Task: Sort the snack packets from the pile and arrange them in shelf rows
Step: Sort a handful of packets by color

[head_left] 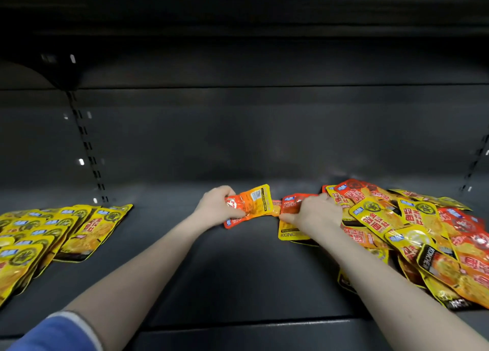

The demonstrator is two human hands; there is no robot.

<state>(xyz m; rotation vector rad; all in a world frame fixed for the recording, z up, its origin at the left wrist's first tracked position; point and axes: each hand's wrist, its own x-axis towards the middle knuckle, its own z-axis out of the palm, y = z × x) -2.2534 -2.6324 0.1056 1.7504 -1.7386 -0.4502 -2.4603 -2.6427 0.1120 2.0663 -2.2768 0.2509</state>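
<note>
Held packets: small stack of red-orange packets (248, 205), at centre of the shelf deck, front face of one at the bottom, printed back of another tilted up on top
Left hand (221, 205): fingers curled round the left end of the red-orange packets, thumb on the underside, stack lifted just off the deck
Right hand (315, 214): at 3 o'clock of the held stack, fingertips pinching the edge of a red packet (292, 203) at the pile's left border; a yellow packet (289, 231) lies partly under the palm
Pile (412, 231): loose heap of mixed yellow and red packets, overlapping at all angles, at 3 to 4 o'clock, reaching the deck's front edge
Sorted rows (50, 239): yellow packets only, overlapped like shingles in rows, at 9 o'clock, well apart from the hands
Shelf deck (225, 271): dark metal, bare strip between rows and pile, crossed by both forearms
Back panel (264, 138): dark, at 12 o'clock, with slotted uprights (87, 149) at left and far right
Upper shelf (238, 11): dark underside overhead
Sleeve (58, 332): blue, on the left arm at 7 o'clock
Obstruction: right wrist and forearm cover the pile's near-left packets
</note>
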